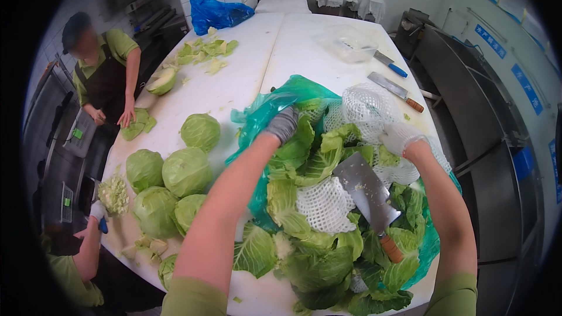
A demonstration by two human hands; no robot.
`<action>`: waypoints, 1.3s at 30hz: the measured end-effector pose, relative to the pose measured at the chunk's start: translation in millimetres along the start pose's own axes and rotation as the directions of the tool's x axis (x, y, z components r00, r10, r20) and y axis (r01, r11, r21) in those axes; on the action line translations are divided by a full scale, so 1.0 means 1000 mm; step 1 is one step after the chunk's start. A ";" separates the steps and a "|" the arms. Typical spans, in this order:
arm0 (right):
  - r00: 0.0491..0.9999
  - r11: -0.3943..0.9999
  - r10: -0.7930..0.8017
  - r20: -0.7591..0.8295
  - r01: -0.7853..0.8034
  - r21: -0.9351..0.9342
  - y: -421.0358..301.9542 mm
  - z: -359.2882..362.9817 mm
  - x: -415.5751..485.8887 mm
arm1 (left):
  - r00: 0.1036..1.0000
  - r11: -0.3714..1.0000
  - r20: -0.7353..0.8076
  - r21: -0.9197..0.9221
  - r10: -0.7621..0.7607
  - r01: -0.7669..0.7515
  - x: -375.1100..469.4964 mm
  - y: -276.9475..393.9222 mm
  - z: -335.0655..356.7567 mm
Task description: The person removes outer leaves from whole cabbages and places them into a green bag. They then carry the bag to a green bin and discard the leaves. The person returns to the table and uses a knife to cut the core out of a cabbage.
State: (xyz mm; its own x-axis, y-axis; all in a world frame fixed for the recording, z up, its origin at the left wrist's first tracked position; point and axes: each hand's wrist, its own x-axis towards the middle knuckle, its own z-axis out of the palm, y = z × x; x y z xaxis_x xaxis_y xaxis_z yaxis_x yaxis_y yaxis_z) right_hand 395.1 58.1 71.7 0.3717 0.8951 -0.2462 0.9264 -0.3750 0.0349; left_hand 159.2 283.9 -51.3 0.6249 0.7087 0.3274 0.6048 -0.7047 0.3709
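My left hand point(283, 125), in a grey glove, grips the edge of a green plastic bag point(259, 116). Its fingertips are hidden behind the plastic and leaves. At the right of the pile, my right hand point(397, 136) wears a white glove and is closed on a white foam net sleeve point(369, 103). Loose outer cabbage leaves point(322, 267) and another foam net point(325, 204) lie heaped on the spread bag between my arms. A broad cleaver point(364, 188) with a wooden handle rests on this heap, its handle towards me.
Several whole cabbages point(186, 171) sit left of my left arm on the white table point(303, 48). Two more cleavers point(395, 88) and a clear plastic container point(355, 48) lie at the far right. One co-worker's hand point(127, 114) presses cabbage leaves; another's gloved hand point(99, 211) is near chopped cabbage point(114, 195).
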 end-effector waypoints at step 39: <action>0.984 0.978 -0.176 -0.010 0.176 0.113 0.063 0.109 0.043 | 0.794 0.995 0.601 -0.083 0.089 -0.049 0.057 0.025 -0.067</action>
State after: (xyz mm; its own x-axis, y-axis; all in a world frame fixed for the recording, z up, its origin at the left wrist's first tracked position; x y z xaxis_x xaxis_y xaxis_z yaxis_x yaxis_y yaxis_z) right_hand 463.2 46.7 -41.9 0.2031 0.9497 -0.2385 0.9645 -0.2360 -0.1185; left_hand 177.2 309.0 34.8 0.8471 0.4796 -0.2292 0.5303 -0.7334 0.4253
